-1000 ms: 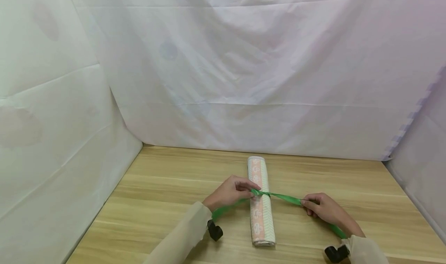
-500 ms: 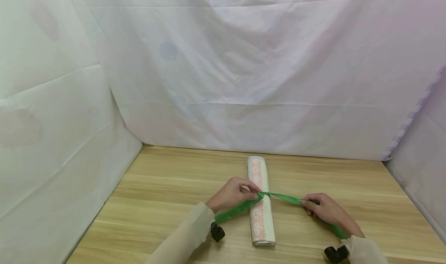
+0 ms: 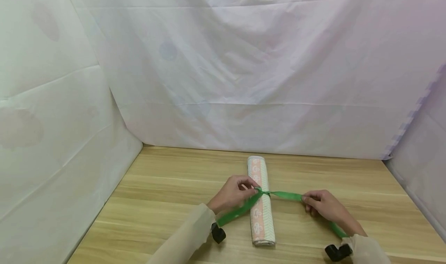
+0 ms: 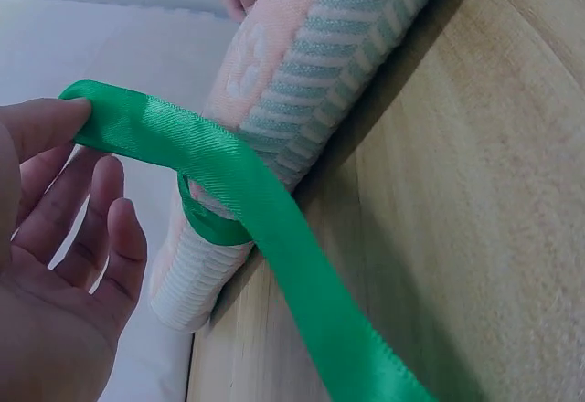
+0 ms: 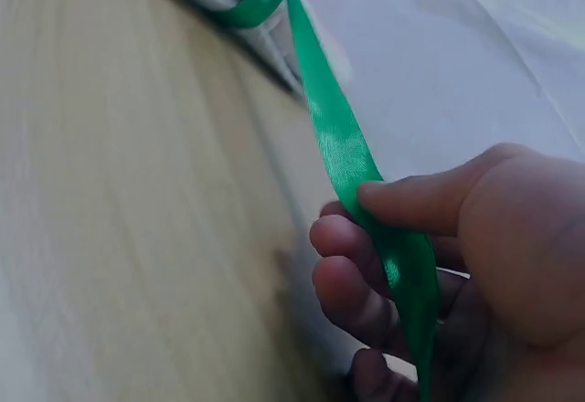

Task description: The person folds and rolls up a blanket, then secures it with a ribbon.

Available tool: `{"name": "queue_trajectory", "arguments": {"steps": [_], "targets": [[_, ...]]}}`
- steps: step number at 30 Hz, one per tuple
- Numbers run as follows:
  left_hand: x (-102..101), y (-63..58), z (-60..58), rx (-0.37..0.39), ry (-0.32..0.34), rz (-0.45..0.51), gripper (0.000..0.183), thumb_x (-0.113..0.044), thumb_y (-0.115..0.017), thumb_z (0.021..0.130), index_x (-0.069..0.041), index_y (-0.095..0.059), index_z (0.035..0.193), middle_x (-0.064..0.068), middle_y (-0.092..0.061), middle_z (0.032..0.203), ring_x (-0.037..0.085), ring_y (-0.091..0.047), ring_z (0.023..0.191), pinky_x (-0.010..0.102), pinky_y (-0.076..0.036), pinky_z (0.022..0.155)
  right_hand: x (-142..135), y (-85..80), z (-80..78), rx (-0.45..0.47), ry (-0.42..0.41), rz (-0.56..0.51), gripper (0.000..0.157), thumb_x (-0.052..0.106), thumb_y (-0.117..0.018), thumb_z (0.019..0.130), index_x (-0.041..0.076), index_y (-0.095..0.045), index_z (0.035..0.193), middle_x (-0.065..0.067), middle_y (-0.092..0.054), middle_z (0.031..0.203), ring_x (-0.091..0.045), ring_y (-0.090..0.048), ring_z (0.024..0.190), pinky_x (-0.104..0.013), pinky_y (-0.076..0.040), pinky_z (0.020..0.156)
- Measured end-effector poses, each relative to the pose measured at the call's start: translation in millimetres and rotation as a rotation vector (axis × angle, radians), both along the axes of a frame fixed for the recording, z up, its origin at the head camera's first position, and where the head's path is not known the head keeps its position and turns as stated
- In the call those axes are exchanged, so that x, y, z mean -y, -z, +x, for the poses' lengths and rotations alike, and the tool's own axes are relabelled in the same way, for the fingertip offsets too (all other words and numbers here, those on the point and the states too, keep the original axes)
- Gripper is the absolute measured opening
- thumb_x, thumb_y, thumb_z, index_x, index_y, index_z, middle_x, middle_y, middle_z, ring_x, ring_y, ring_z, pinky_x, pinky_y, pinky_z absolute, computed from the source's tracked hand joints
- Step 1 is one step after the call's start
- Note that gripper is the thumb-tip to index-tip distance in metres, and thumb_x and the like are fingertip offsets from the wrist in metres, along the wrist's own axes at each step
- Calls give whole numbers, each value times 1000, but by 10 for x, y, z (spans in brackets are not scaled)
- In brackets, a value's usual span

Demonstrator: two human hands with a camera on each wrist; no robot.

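A rolled towel (image 3: 258, 217) with pink and pale green patterned stripes lies lengthwise on the wooden table. Green satin ribbon (image 4: 215, 224) circles its middle, and both tails come off the top. Over the roll, my left hand (image 3: 234, 192) pinches one tail between thumb and forefinger; the ribbon folds there and its loose end hangs back toward the wrist. To the right of the towel, my right hand (image 3: 324, 206) pinches the other tail, stretched straight from the roll. In the right wrist view that ribbon (image 5: 334, 137) passes under the thumb and across the curled fingers.
The wooden table (image 3: 167, 179) spreads out around the roll. A white cloth curtain (image 3: 244, 82) hangs along its back edge, with another cloth panel (image 3: 52, 140) on the left. Black wrist cameras (image 3: 218, 233) sit at both cuffs.
My left hand has shifted slightly right along the ribbon, close to the knot, and its tail now hangs more in view. My right hand has risen slightly, keeping its pinch.
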State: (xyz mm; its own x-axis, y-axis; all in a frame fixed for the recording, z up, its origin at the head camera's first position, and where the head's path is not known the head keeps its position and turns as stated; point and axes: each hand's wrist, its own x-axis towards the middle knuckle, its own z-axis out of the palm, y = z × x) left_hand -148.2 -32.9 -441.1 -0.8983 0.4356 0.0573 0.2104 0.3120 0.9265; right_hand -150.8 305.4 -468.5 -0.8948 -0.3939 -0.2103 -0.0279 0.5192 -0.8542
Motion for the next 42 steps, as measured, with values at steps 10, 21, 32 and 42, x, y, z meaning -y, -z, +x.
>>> {"name": "queue_trajectory", "arguments": {"steps": [10, 21, 32, 42], "targets": [[-4, 3, -17, -25, -29, -2, 9, -23, -67, 96, -22, -72, 103, -10, -70, 96, 9, -62, 88, 26, -51, 79, 114, -358, 35, -6, 29, -166, 53, 22, -63, 98, -4, -45, 140, -20, -60, 90, -27, -56, 70, -35, -49, 63], [7, -13, -24, -78, -41, -25, 12, -21, -62, 99, -19, -72, 105, -9, -71, 99, 5, -63, 92, 25, -51, 84, 383, -701, 30, 36, 60, -292, 48, 28, -61, 99, 0, -50, 136, -9, -64, 99, -28, -62, 82, -39, -54, 74], [-7, -11, -12, -68, -54, -27, 10, -20, -64, 98, -18, -73, 101, -5, -70, 97, 6, -62, 89, 24, -51, 80, 726, -888, -47, 59, 16, -437, 51, 33, -54, 103, -4, -49, 137, -23, -54, 134, -28, -64, 115, -35, -54, 93], [13, -27, -1, -79, -58, -28, 11, -20, -63, 99, -18, -73, 102, -6, -70, 98, 6, -62, 90, 27, -51, 81, 1103, -829, -207, 86, -40, -450, 52, 26, -50, 105, -11, -43, 141, -29, -48, 139, -31, -59, 119, -40, -50, 100]]}}
